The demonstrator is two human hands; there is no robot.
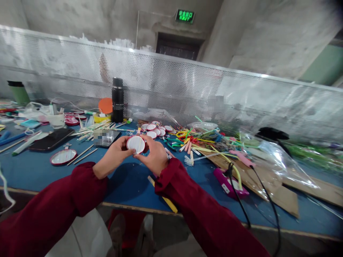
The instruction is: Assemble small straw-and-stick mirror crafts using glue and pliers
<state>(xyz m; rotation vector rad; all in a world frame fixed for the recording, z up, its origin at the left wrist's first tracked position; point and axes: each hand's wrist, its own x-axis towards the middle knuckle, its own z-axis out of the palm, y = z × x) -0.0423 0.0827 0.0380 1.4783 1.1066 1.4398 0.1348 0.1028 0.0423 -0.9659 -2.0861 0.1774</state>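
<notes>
Between both hands, above the blue tabletop, is a small round mirror with a red rim. My left hand grips its left edge, thumb on the lower front. On the opposite side my right hand pinches the rim, its thumb near the bottom. The mirror's face is tilted toward me; its back and some of my fingers are hidden. Just beyond my hands lies a group of similar red-rimmed round mirrors. Another larger-looking one rests on the table to the left, beside two thin sticks.
A black bottle stands at the back against a perforated metal screen. A dark phone lies left. On the right are a pink glue gun, a purple device with black cords, cardboard and colourful pipe cleaners.
</notes>
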